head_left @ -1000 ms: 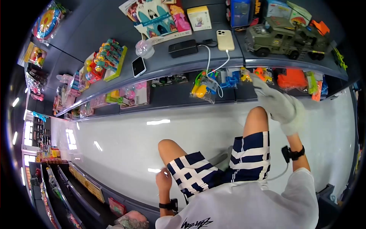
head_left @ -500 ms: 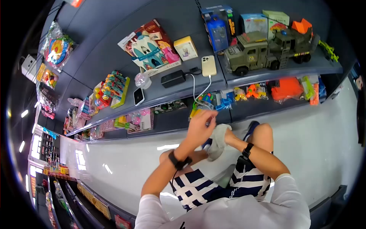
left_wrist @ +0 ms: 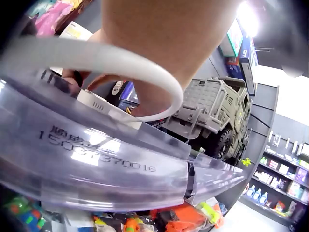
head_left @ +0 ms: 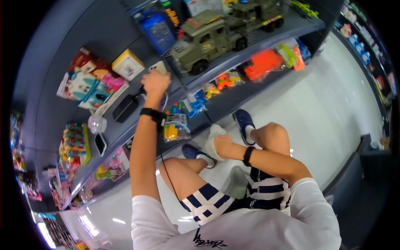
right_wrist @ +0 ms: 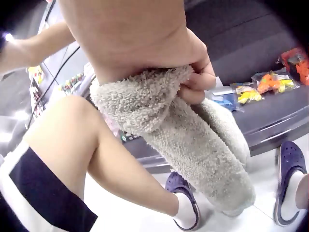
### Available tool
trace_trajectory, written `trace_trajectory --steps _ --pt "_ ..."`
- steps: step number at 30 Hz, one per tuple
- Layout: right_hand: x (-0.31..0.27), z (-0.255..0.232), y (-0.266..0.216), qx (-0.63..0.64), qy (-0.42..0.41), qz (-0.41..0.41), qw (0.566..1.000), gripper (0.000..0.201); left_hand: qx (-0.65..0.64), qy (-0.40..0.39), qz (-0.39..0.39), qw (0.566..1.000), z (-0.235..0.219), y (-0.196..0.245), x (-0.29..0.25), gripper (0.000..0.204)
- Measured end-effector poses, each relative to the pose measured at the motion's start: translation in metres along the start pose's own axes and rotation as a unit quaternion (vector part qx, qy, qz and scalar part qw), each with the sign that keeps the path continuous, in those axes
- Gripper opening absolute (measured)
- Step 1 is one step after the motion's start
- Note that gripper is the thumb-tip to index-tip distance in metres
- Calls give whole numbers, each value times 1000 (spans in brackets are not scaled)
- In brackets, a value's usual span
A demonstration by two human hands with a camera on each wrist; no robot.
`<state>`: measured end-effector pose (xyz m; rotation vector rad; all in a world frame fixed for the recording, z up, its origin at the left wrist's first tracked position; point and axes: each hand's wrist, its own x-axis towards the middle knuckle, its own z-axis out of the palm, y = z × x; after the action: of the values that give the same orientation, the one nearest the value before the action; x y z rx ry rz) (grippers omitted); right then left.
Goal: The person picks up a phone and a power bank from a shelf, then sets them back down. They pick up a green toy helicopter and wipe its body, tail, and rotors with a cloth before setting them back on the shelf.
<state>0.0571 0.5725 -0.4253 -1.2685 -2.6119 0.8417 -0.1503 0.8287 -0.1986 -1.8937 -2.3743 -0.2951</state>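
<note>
Left hand (head_left: pixel 155 82) up on grey shelf (head_left: pixel 233 58), fingers curled round cream-backed smartphone (head_left: pixel 159 66) w/ white cable (left_wrist: pixel 96 60), olive toy truck (head_left: pixel 216 33) just beside; right hand (head_left: pixel 223 143) fingers clamped on fluffy beige cloth (right_wrist: pixel 193 145) hanging below them.

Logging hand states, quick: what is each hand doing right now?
Left hand: on the phone on the shelf; grip cannot be told.
Right hand: grips the fluffy cloth.
</note>
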Motion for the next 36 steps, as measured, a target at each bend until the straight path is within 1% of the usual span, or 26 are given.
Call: trace_trajectory --steps 2,3,4,6,7,8,10,12,14,15,16,17,18,20,22,23,24,26,27,28,30,31,32,34,35,36 --pt "2 -12 -16 -141 -44 58 987 8 -1 -5 0 1000 11 -6 9 80" --pt "-7 -44 -40 -154 -72 83 982 11 -4 -1 2 1000 10 -7 9 80" --pt "-2 -38 -43 -152 -65 82 983 13 -8 4 2 1000 6 -6 6 80" --pt "5 -11 -48 -144 -56 69 986 18 -25 34 -24 999 4 -2 0 79" --pt "2 -5 -50 -156 -29 21 987 18 -29 34 -21 999 -2 5 -6 79" --pt "0 -22 -52 -159 -29 21 987 18 -48 44 -35 997 -8 8 -11 79" --pt "-7 -53 -66 -110 -130 -30 985 16 -65 55 -51 995 -13 13 -18 79" --pt "-11 -68 -65 -84 -132 -42 987 15 -87 99 -52 990 -7 11 -18 78" --pt "-10 -67 -60 -56 -133 -57 988 14 -116 101 -60 986 -8 10 -17 78" --pt "-9 -64 -56 -44 -119 -15 992 15 -144 103 -67 982 -10 6 -18 78" --pt "-7 -59 -56 -32 -107 23 993 16 -137 107 -71 982 -10 2 -20 78" --pt "-10 -61 -52 -36 -81 -34 996 17 -176 121 -83 973 -10 1 -22 78" --pt "-11 -63 -47 -35 -81 -48 995 17 -213 137 -96 963 -10 -3 -24 78" --pt "-12 -71 -38 -70 -165 -39 983 18 -251 160 -85 951 -11 -11 -24 69" --pt "-22 -74 -30 -105 -129 -50 985 14 -315 151 -109 931 -12 -14 -29 64" --pt "-20 -61 -22 -70 -128 -23 989 18 -343 140 -107 922 -13 -17 -33 60" --pt "-21 -48 -12 -71 -126 -21 989 18 -345 140 -106 922 -13 -19 -35 60" --pt "-26 -47 -9 -141 -109 -29 983 14 -425 150 -115 885 -10 -24 -39 53" --pt "-26 -44 -12 -130 -118 49 983 12 -487 152 -89 855 -7 -26 -41 44" --pt "-26 -45 -12 -129 -122 48 983 12 -486 151 -92 856 -6 -27 -43 44" --pt "-22 -49 -13 -112 -133 66 982 14 -586 160 -85 790 -5 -28 -48 37" --pt "-22 -50 -13 -113 -133 66 982 14 -606 168 -91 773 -2 -30 -48 31" --pt "-24 -52 -14 -96 -122 51 987 13 -607 169 -89 771 4 -35 -44 31" --pt "-25 -52 -16 -78 -114 37 990 14 -674 190 -75 710 11 -43 -41 27" --pt "-25 -52 -17 -87 -118 22 989 13 -685 169 -83 704 11 -47 -41 25" --pt "-24 -50 -18 -95 -124 6 988 12 -684 170 -86 704 12 -50 -40 25"
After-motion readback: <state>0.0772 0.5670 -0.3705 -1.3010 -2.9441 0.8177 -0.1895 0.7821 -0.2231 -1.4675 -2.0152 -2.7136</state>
